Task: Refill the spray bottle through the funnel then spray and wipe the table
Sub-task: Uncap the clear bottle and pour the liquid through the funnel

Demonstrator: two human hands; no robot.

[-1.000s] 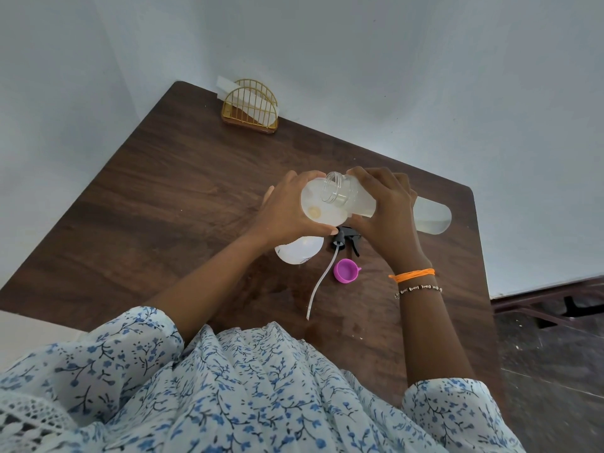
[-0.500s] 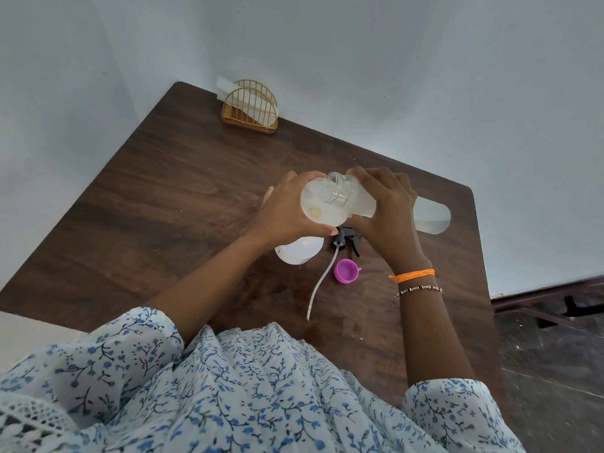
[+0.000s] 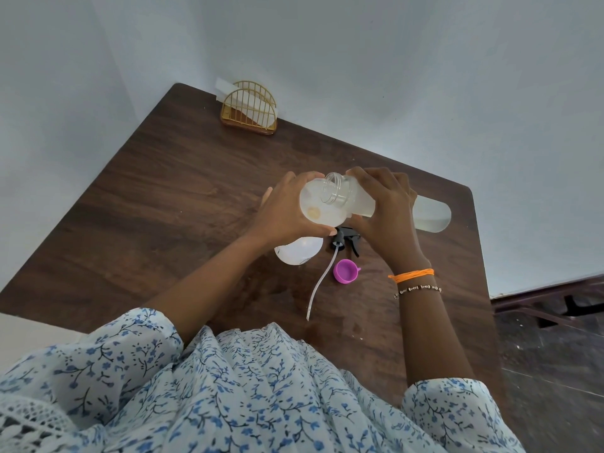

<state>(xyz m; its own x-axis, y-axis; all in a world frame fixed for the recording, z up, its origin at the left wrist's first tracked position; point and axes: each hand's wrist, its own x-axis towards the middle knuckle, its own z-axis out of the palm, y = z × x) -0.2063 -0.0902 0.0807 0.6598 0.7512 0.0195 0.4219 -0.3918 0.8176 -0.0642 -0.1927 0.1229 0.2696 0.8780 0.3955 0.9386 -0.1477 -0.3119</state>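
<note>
Spray bottle [image 3: 299, 251] under left hand [image 3: 287, 212], which grips funnel [image 3: 322, 206]; right hand [image 3: 387, 207] grips tilted refill bottle [image 3: 431, 214], pouring. Spray head [image 3: 343, 238] off, near right hand. Spraying, wiping left.

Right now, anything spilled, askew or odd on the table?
Yes. Wet-looking patches mark the table around the dip tube of the detached spray head, near the purple cap: likely spilled liquid. Otherwise the refill bottle is tipped over the funnel on purpose.
</note>
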